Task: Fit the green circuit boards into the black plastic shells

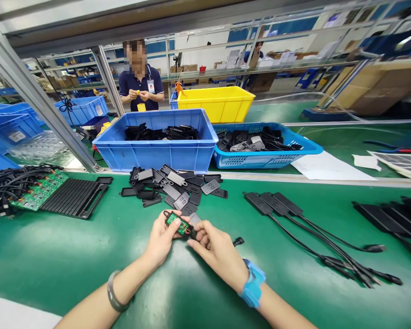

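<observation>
1. Both hands meet over the near edge of the bench (89, 256). My left hand (162, 240) pinches the small green circuit board (176, 224) from the left; my right hand (217, 251) pinches its right end, where a black part sits against the board. Neither hand is spread. A grey band is on the left wrist and a blue strap on the right.
2. Step in hand, as I judge it: the board is being seated into, or joined to, the black part. Whether it is fully seated I cannot tell; the fingers hide the joint.
3. The next move calls for steady pressure along the board's edge and alignment kept true, with the left hand as the brace.
4. Just beyond the hands lies a loose pile of black housings (173, 187). To the left sit a black ribbed tray (75, 196), a panel of green boards (37, 192) and a bundle of black cables (7, 183). To the right lie finished black units with leads (277, 205).
5. Farther out, a blue crate (157, 153) and a blue basket (260, 157) hold black parts; a yellow bin (215, 103) stands behind.
6. The surface is a green mat. Beyond, a person in a dark shirt (140, 82) works at a facing station, with metal racks and cardboard boxes behind.
</observation>
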Demonstrator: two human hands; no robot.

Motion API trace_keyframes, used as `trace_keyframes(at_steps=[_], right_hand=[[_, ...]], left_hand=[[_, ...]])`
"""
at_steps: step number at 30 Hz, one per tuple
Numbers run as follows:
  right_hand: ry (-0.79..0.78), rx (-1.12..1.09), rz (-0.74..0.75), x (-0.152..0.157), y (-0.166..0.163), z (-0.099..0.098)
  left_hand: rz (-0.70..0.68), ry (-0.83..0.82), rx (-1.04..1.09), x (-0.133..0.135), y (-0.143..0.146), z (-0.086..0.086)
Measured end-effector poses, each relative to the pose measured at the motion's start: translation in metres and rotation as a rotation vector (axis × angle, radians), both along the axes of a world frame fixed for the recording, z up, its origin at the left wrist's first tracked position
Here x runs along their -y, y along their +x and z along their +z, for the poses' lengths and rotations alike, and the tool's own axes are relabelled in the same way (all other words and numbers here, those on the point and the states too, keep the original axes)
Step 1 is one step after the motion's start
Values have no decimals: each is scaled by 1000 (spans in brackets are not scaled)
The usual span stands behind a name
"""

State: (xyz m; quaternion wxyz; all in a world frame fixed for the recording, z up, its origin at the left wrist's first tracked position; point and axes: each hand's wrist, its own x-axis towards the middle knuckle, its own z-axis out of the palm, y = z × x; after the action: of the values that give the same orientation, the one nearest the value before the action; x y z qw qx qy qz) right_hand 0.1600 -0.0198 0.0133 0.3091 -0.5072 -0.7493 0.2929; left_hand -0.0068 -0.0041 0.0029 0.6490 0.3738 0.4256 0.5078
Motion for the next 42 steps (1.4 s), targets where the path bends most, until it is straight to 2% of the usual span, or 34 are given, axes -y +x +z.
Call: trace_keyframes(at_steps=[3,6,11,15,22,27,32,35,38,42], right_hand=[[-71,-19,20,-3,-1,2],[-117,-127,1,-4,-3,1],[-329,-336,11,-5,-7,-5],[-433,-374,12,-6,-9,-5],[-277,-194,-46,-4,-11,2],[-221,-167,2,-9,-9,7],[-212,-136,-26,-9,-8,7],[-220,-115,7,-11,-6,7],[-191,-105,39,-17,0,6],[10,46,-104,-25,5,-3]], left_hand=[[-8,49,-67,3,1,2],[7,92,-109,5,1,3],[-10,63,-28,5,0,4],[-13,41,0,7,0,5],[92,186,-182,13,2,5],[113,187,-150,13,3,7],[142,208,-160,17,6,7],[138,128,-97,15,7,8],[133,-39,27,7,4,11],[105,-165,42,0,0,12]])
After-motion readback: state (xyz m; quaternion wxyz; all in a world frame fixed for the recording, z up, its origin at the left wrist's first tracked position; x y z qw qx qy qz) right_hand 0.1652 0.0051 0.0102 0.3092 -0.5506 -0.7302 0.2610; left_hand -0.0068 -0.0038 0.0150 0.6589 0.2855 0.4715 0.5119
